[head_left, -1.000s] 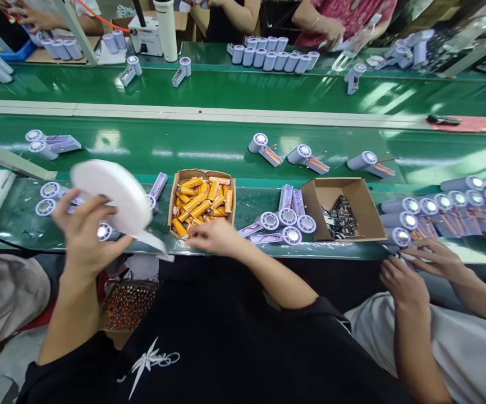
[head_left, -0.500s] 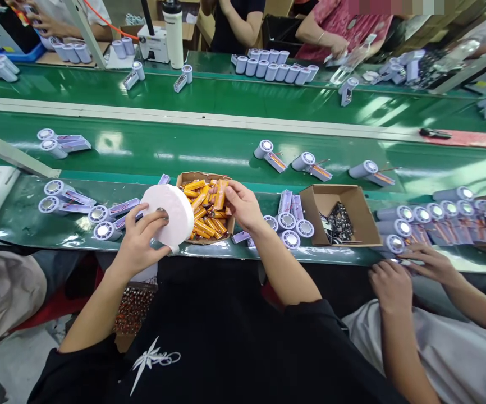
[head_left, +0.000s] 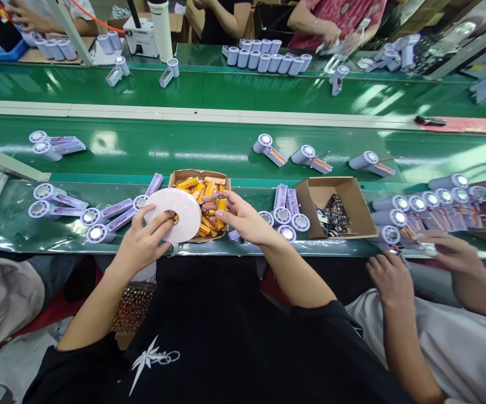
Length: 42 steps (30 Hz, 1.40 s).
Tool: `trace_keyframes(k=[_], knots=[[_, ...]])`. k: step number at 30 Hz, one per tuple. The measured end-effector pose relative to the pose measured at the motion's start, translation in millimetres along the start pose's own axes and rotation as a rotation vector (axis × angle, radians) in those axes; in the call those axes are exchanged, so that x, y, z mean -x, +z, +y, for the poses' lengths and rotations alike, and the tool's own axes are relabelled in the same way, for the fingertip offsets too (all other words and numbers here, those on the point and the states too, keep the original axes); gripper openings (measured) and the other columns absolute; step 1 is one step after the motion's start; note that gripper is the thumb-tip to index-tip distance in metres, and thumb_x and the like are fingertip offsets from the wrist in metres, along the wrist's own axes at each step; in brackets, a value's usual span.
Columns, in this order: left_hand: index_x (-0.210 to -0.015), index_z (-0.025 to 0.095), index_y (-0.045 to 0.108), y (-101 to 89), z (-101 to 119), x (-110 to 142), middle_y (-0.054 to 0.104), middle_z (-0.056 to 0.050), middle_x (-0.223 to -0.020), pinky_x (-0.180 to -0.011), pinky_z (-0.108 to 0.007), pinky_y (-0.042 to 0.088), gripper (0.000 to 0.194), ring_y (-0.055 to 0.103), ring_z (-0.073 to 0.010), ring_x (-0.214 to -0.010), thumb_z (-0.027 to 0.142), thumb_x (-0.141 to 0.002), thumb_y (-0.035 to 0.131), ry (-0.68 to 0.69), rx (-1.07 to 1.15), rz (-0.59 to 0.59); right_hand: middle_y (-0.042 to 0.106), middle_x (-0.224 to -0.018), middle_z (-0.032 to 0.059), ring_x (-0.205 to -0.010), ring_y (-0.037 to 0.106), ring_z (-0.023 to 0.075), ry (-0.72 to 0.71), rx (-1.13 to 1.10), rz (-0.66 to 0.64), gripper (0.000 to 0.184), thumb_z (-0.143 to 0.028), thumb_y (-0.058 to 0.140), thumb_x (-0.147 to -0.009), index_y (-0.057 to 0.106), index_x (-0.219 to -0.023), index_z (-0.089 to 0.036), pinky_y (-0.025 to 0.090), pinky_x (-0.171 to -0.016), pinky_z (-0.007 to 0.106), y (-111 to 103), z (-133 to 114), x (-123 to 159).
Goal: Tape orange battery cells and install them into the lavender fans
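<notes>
Left hand (head_left: 142, 240) curled on white tape roll (head_left: 190, 205), fingertips at its core; right hand (head_left: 247, 217) half-closed, thumb and fingers pinching one orange battery cell (head_left: 221, 209), roughly upright, over cardboard box (head_left: 201, 173) of similar cells. Box sits on green bench (head_left: 251, 193), lavender units (head_left: 282, 215) on both sides, probably handheld fans.

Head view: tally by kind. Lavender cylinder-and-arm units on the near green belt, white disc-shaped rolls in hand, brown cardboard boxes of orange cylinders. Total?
Lavender cylinder-and-arm units on the near green belt: 5
White disc-shaped roll in the left hand: 1
Brown cardboard box of orange cylinders: 1
Total: 7
</notes>
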<state>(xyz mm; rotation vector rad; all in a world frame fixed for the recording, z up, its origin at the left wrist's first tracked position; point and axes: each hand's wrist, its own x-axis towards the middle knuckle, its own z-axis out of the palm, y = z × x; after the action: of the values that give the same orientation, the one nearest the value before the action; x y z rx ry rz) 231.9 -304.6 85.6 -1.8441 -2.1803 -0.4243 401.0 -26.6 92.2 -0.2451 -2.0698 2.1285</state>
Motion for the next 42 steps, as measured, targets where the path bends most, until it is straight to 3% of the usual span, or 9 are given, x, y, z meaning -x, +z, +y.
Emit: trace_keyframes(k=[8, 13, 17, 20, 25, 30, 36, 40, 42], knots=[[-0.145, 0.027, 0.072, -1.2, 2, -4, 0.076, -0.007, -0.150, -0.129, -0.064, 0.049, 0.055, 0.055, -0.0411, -0.154, 0.015, -0.092, 0.076, 0.070, 0.020, -0.098, 0.085, -0.113, 0.0073, -0.107, 0.080, 0.0261, 0.010, 0.444, -0.007, 0.062, -0.032, 0.058, -0.106, 0.057, -0.168, -0.021, 0.066, -0.104, 0.046, -7, -12, 2], [-0.145, 0.026, 0.072, -4.7, 6, -14, 0.075, -0.006, -0.151, -0.133, -0.058, 0.048, 0.050, 0.059, -0.0349, -0.154, 0.010, -0.097, 0.067, 0.147, 0.012, -0.109, 0.080, -0.141, 0.0113, -0.126, 0.077, 0.0283, -0.069, 0.598, -0.074, 0.058, -0.033, 0.048, -0.110, 0.062, -0.165, -0.021, 0.059, -0.115, 0.045, -7, -15, -2], [-0.152, 0.031, 0.068, -8.7, 5, -19, 0.075, -0.003, -0.151, -0.134, -0.057, 0.045, 0.055, 0.060, -0.0314, -0.151, 0.008, -0.101, 0.062, 0.120, 0.049, -0.157, 0.086, -0.115, 0.0088, -0.109, 0.081, 0.0287, -0.025, 0.565, -0.159, 0.059, -0.039, 0.063, -0.106, 0.062, -0.162, -0.019, 0.063, -0.106, 0.046, -16, -14, -5], [-0.161, 0.033, 0.062, -2.2, 6, -20, 0.075, -0.004, -0.151, -0.128, -0.057, 0.047, 0.058, 0.067, -0.0306, -0.133, 0.017, -0.105, 0.064, 0.066, 0.044, -0.122, 0.086, -0.109, 0.0074, -0.106, 0.082, 0.0279, -0.026, 0.266, 0.025, 0.065, -0.052, 0.073, -0.101, 0.061, -0.158, -0.023, 0.067, -0.102, 0.045, 1, -1, -8], [-0.162, 0.029, 0.062, 32.1, 42, -9, 0.082, -0.013, -0.127, -0.112, -0.063, 0.051, 0.066, 0.064, -0.0354, -0.111, 0.044, -0.100, 0.079, -0.102, -0.024, 0.140, 0.076, -0.148, 0.0145, -0.133, 0.078, 0.0295, -0.163, -0.263, 0.597, 0.073, -0.080, 0.067, -0.098, 0.050, -0.153, -0.034, 0.068, -0.108, 0.050, 39, 32, -16], [-0.151, 0.029, 0.071, 44.8, 76, -5, 0.081, -0.009, -0.120, -0.102, -0.054, 0.059, 0.057, 0.066, -0.0304, -0.104, 0.046, -0.098, 0.082, -0.006, 0.145, -0.005, 0.063, -0.166, 0.0140, -0.156, 0.062, 0.0324, -0.202, 0.001, 0.717, 0.063, -0.065, 0.063, -0.106, 0.053, -0.158, -0.031, 0.069, -0.109, 0.048, -27, 23, -20], [-0.143, 0.027, 0.076, 42.4, -2, -60, 0.079, -0.012, -0.135, -0.127, -0.065, 0.044, 0.051, 0.059, -0.0378, -0.140, 0.054, -0.099, 0.077, 0.011, 0.367, -0.229, 0.060, -0.170, 0.0129, -0.153, 0.065, 0.0320, -0.290, 0.246, 0.629, 0.061, -0.059, 0.038, -0.116, 0.032, -0.173, -0.041, 0.068, -0.110, 0.055, -49, 17, 4], [-0.132, 0.022, 0.079, 35.3, -59, -57, 0.078, -0.016, -0.137, -0.114, -0.058, 0.052, 0.044, 0.064, -0.0371, -0.132, 0.052, -0.110, 0.054, -0.412, 0.068, -0.100, 0.069, -0.161, 0.0107, -0.134, 0.078, 0.0319, -0.334, 0.182, 0.672, 0.055, -0.059, 0.052, -0.112, 0.036, -0.164, -0.051, 0.071, -0.099, 0.054, -46, 32, 43], [-0.127, 0.019, 0.081, 31.3, -72, -49, 0.077, -0.020, -0.137, -0.111, -0.061, 0.052, 0.043, 0.063, -0.0432, -0.134, 0.051, -0.106, 0.059, -0.489, -0.149, -0.242, 0.071, -0.158, 0.0080, -0.128, 0.081, 0.0309, -0.355, 0.140, 0.682, 0.049, -0.056, 0.057, -0.111, 0.040, -0.158, -0.054, 0.072, -0.096, 0.053, -54, 38, 63]])
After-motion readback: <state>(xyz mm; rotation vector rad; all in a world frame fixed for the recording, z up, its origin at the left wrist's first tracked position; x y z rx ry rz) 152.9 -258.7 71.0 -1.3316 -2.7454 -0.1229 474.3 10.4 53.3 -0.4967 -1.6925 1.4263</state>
